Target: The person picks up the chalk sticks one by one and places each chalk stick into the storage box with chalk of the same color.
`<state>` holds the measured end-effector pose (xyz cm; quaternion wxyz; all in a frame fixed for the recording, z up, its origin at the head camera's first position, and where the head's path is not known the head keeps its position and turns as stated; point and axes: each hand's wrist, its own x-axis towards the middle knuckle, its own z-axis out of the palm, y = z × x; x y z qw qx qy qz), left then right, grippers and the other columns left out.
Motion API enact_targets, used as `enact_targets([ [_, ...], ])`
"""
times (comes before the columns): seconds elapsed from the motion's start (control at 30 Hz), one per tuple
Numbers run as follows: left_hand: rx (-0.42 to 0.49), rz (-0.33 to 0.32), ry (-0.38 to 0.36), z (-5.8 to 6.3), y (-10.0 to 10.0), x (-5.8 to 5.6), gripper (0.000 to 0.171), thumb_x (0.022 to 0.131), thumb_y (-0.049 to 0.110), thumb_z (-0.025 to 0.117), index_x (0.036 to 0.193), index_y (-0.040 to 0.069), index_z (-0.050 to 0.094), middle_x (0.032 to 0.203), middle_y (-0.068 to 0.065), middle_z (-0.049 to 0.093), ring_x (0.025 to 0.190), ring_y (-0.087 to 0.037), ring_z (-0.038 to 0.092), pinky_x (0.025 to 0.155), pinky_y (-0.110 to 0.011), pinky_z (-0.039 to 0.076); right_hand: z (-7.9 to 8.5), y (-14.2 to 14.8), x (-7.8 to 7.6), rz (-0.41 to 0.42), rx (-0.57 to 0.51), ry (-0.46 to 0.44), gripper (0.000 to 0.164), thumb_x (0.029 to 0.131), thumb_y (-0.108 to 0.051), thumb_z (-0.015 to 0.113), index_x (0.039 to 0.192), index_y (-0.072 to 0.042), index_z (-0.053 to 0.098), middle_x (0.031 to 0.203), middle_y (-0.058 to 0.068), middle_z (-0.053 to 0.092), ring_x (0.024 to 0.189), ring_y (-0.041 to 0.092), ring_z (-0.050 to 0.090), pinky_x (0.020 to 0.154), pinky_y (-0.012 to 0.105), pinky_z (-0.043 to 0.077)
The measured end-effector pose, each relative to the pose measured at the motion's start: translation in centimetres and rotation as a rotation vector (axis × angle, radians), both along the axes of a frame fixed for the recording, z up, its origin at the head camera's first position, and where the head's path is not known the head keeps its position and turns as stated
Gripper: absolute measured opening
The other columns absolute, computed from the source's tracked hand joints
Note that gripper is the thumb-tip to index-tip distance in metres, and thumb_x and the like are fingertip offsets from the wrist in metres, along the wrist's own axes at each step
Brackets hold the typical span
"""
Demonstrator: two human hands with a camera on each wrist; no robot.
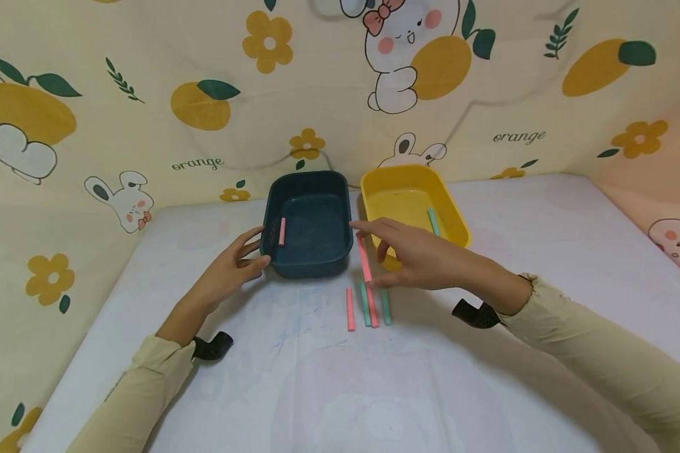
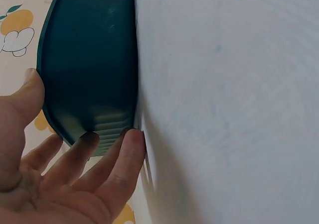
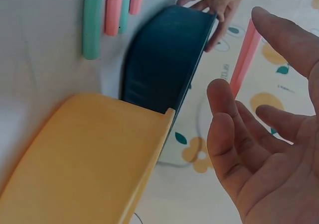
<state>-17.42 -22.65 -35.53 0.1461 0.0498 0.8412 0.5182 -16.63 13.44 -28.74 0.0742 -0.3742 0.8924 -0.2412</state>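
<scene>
My right hand [image 1: 416,255] pinches a pink chalk stick [image 3: 244,59] lengthwise between thumb and fingertips. It hovers where the dark teal basin [image 1: 311,269] and the yellow basin [image 1: 459,220] stand side by side. At the teal basin's left wall is my left hand [image 1: 223,274], its fingers loosely bent against the wall and its thumb near the rim [image 2: 41,59]. One pink chalk stick [image 1: 282,231] lies inside the teal basin. A green chalk stick [image 1: 433,221] lies in the yellow one, partly covered by my right forearm.
On the white tabletop [image 1: 317,390], in front of the basins, lie several chalk sticks: a separate pink stick [image 1: 350,309], with a green stick [image 1: 365,305] and others to its right. A patterned cloth [image 1: 317,94] hangs behind the basins.
</scene>
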Motion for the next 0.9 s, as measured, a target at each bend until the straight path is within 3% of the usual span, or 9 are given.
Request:
enact_targets([
  [0.33, -0.003, 0.005, -0.001, 0.0, -0.1, 0.2, 0.073, 0.099, 0.032, 0.061, 0.159, 0.033, 0.019, 0.164, -0.014, 0.028, 0.143, -0.038, 0.042, 0.107, -0.05, 0.047, 0.5, -1.0, -0.8, -0.003, -0.002, -0.032, 0.097, 0.081, -0.036, 0.083, 0.158, -0.022, 0.026, 0.143, -0.001, 0.05, 0.096, 0.013, 0.063, 0.084, 0.032, 0.056],
  [0.67, 0.002, 0.013, -0.026, 0.0, 0.1, 0.3, 0.072, 0.1, 0.03, 0.06, 0.158, 0.035, 0.018, 0.163, -0.015, 0.029, 0.142, -0.038, 0.043, 0.107, -0.047, 0.048, 0.6, -1.5, -1.5, -0.021, 0.041, -0.019, 0.096, 0.081, -0.039, 0.082, 0.158, -0.024, 0.026, 0.141, -0.004, 0.05, 0.092, 0.008, 0.058, 0.083, 0.027, 0.052],
  [0.9, -0.005, 0.011, -0.022, -0.1, 0.0, 0.2, 0.073, 0.1, 0.032, 0.061, 0.158, 0.037, 0.018, 0.162, -0.016, 0.03, 0.141, -0.038, 0.044, 0.107, -0.048, 0.047, 0.7, -2.0, -2.0, -0.035, 0.088, -0.015, 0.097, 0.081, -0.041, 0.082, 0.158, -0.025, 0.025, 0.103, -0.003, 0.056, 0.089, 0.012, 0.056, 0.079, 0.027, 0.051],
])
